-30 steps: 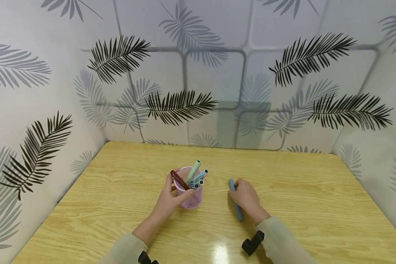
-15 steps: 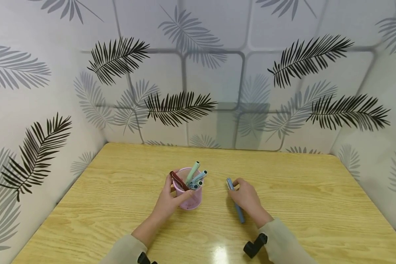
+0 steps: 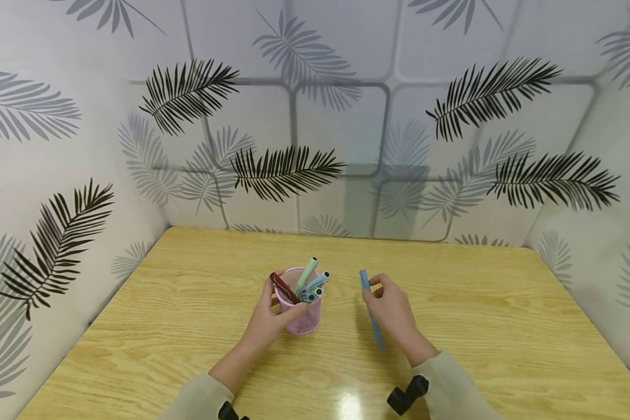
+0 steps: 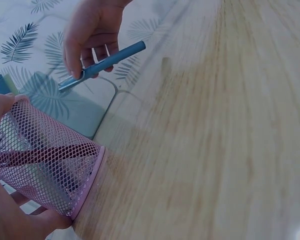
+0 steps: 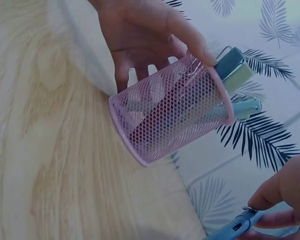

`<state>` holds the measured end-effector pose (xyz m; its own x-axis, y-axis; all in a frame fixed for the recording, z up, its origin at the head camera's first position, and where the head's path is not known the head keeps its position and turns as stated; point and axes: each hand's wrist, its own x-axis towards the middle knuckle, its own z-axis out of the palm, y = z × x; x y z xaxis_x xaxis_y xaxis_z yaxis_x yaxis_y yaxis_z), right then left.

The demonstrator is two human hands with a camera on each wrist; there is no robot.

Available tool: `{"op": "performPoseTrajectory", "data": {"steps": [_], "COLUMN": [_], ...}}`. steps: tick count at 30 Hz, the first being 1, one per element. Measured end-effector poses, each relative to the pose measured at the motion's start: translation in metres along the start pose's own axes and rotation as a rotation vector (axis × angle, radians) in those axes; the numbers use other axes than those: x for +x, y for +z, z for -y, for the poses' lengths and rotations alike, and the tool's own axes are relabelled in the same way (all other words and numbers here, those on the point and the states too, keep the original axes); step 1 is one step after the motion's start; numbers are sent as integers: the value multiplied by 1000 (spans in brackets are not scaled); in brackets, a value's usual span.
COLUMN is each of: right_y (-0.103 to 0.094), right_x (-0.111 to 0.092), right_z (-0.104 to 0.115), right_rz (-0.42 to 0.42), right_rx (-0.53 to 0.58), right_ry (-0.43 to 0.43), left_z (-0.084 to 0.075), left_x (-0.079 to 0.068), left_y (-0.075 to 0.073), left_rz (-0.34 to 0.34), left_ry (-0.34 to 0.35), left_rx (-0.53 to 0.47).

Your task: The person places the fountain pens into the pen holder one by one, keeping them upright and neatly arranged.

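Note:
My left hand (image 3: 266, 318) grips a pink mesh pen cup (image 3: 305, 319) from its left side, the thumb across the front near the rim. Several pens stand in the cup, among them a dark red pen (image 3: 285, 287), a light green pen (image 3: 307, 273) and a light blue pen (image 3: 317, 281). Right of the cup, my right hand (image 3: 392, 306) pinches a blue pen (image 3: 376, 332) between thumb and fingers. In the left wrist view the blue pen (image 4: 107, 63) is held above the table, tilted, apart from the cup (image 4: 45, 155).
The cup stands on a wooden table (image 3: 199, 280) with a yellowish grain. Behind and beside the table rise pale walls (image 3: 336, 198) with a leaf pattern. Black straps with small cameras (image 3: 406, 396) sit on the wrists.
My right hand has lifted the blue pen off the table, and the pen's upper end has risen. The left hand and the cup have stayed in place.

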<state>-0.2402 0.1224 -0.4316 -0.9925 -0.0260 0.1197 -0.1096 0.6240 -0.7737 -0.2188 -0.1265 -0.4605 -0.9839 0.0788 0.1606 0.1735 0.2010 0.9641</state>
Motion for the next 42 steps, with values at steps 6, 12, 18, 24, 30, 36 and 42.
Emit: {"op": "performPoseTrajectory", "data": {"steps": [6,12,18,24,30,36,42], "right_y": [-2,-4,-5,-4,-13,-9,4], "right_x": [-3,-7,-11,-16,-32,-34,-22], "right_z": [10,19,29,37,71,81,71], "right_rz": [-33,-56,-81,-136,-180,-240,-291], "right_rx": [43,118,198,288,422,548,654], "right_ry": [-32,-37,-58,-154,-288,-437,-582], "left_z": [-20,-34,-35,-34,-35,-34,-35], "left_x": [-7,-12,-13,-13,-13,-14,-13], "left_y": [-1,-3,-2,-2,-2,-2,-2], "left_rz": [18,29,20,24,22,11,15], "left_ry": [10,-11,-9,-9,17,26,5], "left_rx": [-7,-3,-2,-16,-14,12,-4]}}
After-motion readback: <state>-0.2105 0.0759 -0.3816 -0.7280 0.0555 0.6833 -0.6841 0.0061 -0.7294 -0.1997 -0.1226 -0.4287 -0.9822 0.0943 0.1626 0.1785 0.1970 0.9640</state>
